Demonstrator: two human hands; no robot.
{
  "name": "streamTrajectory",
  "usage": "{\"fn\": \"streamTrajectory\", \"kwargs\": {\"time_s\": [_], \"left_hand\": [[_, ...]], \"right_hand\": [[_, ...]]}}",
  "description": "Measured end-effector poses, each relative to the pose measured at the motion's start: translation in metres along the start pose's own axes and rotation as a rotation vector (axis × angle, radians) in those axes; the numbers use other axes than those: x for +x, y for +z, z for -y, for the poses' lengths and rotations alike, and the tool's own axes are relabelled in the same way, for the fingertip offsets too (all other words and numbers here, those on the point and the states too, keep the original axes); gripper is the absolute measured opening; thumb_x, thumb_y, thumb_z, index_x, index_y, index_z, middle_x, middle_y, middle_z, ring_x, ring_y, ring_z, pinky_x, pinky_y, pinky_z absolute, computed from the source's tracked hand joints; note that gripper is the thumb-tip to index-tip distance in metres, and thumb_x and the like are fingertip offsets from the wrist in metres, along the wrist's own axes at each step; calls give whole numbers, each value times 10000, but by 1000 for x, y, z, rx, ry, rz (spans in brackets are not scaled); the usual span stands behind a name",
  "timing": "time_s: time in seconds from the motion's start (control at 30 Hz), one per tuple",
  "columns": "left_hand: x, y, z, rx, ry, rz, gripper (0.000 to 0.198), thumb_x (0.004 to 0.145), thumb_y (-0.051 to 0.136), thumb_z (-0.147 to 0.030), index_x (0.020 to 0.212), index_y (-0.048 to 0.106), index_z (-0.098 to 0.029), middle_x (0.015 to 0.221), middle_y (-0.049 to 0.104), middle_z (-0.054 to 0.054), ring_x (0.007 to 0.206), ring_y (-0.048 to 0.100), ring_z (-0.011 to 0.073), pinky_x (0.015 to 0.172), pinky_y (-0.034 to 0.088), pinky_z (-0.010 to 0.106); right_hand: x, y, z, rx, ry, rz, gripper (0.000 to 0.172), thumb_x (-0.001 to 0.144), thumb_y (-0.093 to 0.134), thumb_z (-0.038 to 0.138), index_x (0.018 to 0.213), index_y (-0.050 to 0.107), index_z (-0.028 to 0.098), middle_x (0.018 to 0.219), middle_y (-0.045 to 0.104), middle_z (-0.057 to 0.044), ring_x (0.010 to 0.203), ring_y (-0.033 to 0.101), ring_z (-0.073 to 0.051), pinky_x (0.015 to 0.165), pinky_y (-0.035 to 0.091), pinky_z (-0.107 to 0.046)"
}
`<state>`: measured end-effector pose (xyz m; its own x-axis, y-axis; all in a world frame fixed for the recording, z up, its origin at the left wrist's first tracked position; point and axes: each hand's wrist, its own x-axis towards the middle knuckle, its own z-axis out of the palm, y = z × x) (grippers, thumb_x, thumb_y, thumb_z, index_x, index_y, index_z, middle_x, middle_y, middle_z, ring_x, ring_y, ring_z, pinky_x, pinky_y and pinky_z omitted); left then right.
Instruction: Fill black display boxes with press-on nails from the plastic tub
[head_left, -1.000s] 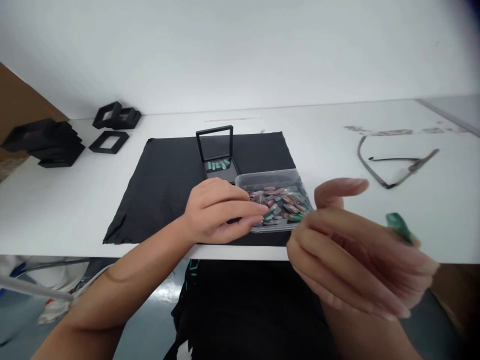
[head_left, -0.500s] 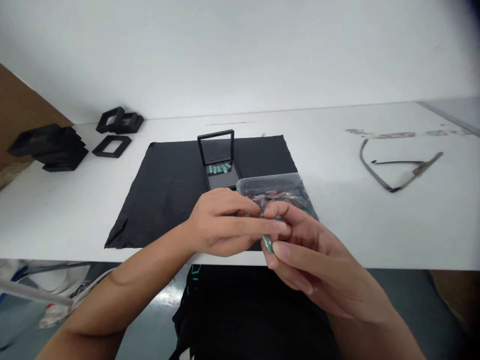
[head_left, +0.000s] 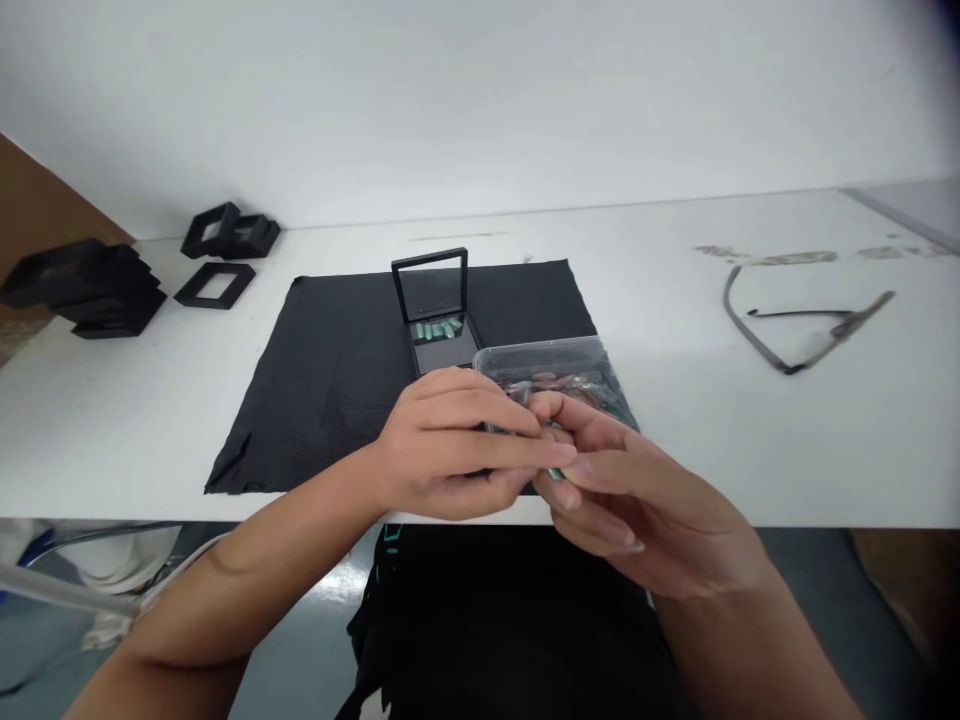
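My right hand [head_left: 637,490] is closed in a pinch, with a small glossy green piece [head_left: 556,474], shaped like a press-on nail, between its thumb and fingers. Most of the piece is hidden by the fingers. Against it rests my left hand [head_left: 465,440], fingers bent together and their tips meeting the right fingers; whatever they grip is hidden. Behind the hands sits a clear plastic box [head_left: 540,352] full of pink and green pieces [head_left: 551,382]. A black framed case [head_left: 442,355] stands with its lid raised, a row of similar green pieces [head_left: 437,328] inside.
The case lies on a black mat [head_left: 315,380] on the white table [head_left: 750,440]. Stacked black frames [head_left: 94,285] and a loose frame [head_left: 215,285] are at the left. Glasses [head_left: 787,340] lie at the right, and a wall [head_left: 487,110] rises behind.
The green piece has turned and moved slightly up and right, and my right thumb now covers more of it. My fingers have drawn closer together. The view has shifted a little.
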<state>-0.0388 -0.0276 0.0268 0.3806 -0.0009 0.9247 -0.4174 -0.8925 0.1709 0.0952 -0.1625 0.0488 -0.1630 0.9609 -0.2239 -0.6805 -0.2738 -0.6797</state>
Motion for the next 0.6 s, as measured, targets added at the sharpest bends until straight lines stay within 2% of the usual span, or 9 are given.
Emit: {"fn": "streamTrajectory", "kwargs": {"time_s": [0.2,0.43,0.6], "left_hand": [[6,1,1,-256,-145,70,81,875,723,-144,946,727,-104,915,784,102,876,740,147,784,615,276],[5,-4,-2,-174,-149,31,83,846,752,-118,925,726,-122,855,793,79,827,755,164,773,639,305],[5,-3,-4,-77,-89,-80,122,832,768,-135,923,687,-126,809,788,36,710,726,112,720,641,245]], "right_hand": [[1,3,5,6,-52,-76,253,782,707,189,998,594,256,583,440,108,421,193,-28,373,161,-152],[3,8,2,-51,-92,-33,181,836,703,210,981,607,261,570,407,105,444,197,-39,393,173,-162],[3,10,0,-171,-162,-68,103,886,692,306,938,621,251,546,381,94,438,228,-51,389,190,-187]]}}
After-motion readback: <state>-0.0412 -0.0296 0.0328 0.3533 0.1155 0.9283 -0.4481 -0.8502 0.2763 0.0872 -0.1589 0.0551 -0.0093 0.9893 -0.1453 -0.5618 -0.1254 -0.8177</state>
